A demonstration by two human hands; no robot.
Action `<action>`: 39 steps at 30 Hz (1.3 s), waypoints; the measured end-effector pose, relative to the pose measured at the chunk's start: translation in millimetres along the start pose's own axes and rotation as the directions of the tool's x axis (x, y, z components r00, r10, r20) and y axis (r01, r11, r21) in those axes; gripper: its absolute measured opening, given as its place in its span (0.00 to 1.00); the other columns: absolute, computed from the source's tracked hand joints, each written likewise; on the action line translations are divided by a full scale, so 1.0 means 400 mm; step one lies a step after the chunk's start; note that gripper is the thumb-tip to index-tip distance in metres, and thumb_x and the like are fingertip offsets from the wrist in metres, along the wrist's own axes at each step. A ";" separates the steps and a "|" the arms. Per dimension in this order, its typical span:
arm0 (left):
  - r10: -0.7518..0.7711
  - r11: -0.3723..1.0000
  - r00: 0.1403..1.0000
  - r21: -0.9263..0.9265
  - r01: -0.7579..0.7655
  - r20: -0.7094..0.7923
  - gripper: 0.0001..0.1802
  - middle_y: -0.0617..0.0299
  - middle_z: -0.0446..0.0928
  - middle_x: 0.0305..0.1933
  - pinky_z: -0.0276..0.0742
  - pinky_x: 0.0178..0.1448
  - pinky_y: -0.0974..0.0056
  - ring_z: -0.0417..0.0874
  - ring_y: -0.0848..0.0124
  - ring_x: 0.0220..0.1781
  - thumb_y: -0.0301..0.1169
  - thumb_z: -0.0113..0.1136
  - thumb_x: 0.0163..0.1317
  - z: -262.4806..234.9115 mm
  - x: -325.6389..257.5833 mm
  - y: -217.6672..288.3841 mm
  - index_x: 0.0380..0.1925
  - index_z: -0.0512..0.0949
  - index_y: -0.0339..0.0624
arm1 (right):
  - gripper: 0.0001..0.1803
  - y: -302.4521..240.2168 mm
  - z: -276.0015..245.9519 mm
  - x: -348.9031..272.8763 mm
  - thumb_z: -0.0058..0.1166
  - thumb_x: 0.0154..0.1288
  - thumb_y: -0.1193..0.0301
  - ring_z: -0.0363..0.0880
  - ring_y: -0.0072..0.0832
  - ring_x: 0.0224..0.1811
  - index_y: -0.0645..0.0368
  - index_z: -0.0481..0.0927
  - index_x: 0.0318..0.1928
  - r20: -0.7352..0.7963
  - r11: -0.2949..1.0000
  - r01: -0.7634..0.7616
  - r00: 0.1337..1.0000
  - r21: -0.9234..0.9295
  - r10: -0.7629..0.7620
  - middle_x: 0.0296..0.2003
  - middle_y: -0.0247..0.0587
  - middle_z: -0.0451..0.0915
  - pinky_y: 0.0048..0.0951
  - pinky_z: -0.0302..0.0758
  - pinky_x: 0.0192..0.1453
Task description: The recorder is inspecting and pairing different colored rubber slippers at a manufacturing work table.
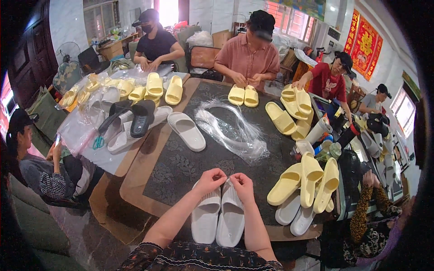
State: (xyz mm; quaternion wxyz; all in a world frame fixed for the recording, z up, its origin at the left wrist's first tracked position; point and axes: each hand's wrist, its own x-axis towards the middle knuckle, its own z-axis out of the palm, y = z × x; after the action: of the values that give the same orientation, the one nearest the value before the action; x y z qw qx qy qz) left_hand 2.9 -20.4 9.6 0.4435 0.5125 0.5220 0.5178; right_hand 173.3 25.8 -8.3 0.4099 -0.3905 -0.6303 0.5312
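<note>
Both hands up at the toe ends of a white slipper pair point(218, 216), lying side by side, soles up, at the near edge of the desk point(181, 167). Left hand point(210, 179) curled at the tip of the left slipper, fingers pinched tight together; right hand point(241, 183) likewise closed at the tip of the right one, knuckles nearly touching the left's. Whether anything thin sits in either pinch: cannot tell. Heels of the pair overhanging toward the lap, right at the desk's rim.

Ahead of the hands, a wide stretch of dark patterned desk top, open room up to a loose heap of clear plastic bags point(235, 131). Off to the left of that, a lone white slipper point(186, 131), well apart from the pair. On the right, close by, a crowded pile of yellow slippers point(309, 180) with white ones tucked beneath, spilling over the right edge. Little free room on that side.

Far side of the desk: a person in a pink shirt point(250, 56) pressing a yellow pair point(243, 95) together. More yellow slippers point(289, 110) stacked at the far right, black slippers point(135, 117) and green-handled scissors point(98, 142) at the left edge.
</note>
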 end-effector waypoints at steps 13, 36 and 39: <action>0.014 1.000 1.000 0.020 -0.013 -0.017 0.06 0.69 0.77 0.29 0.73 0.36 0.73 0.75 0.83 0.32 0.29 0.62 0.58 -0.006 0.001 0.004 0.31 0.78 0.38 | 0.06 -0.016 0.001 0.003 0.58 0.63 0.72 0.69 0.10 0.27 0.61 0.79 0.35 -0.121 0.986 -0.050 0.990 0.159 0.070 0.26 0.23 0.76 0.15 0.67 0.32; -0.066 0.992 0.995 -0.110 0.058 -0.072 0.07 0.69 0.78 0.29 0.72 0.39 0.71 0.75 0.81 0.33 0.31 0.62 0.57 -0.031 0.024 -0.043 0.31 0.79 0.38 | 0.08 -0.206 0.043 -0.207 0.62 0.57 0.68 0.78 0.26 0.23 0.59 0.79 0.27 0.016 0.930 0.109 0.994 -0.352 -0.110 0.22 0.37 0.79 0.26 0.72 0.29; -0.125 0.972 0.990 -0.210 0.109 -0.063 0.07 0.69 0.78 0.30 0.71 0.40 0.72 0.75 0.80 0.33 0.31 0.61 0.57 -0.032 0.027 -0.039 0.32 0.79 0.39 | 0.17 -0.222 0.041 -0.247 0.61 0.58 0.55 0.80 0.34 0.24 0.56 0.81 0.27 0.206 0.765 0.157 0.978 -0.624 -0.032 0.20 0.39 0.80 0.33 0.74 0.28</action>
State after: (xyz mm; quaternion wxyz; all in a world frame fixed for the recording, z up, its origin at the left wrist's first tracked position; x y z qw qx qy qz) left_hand -11.9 -9.8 -4.3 0.5039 0.4123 0.5113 0.5609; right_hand 188.3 -83.1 68.0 0.2198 -0.4233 -0.8267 0.2983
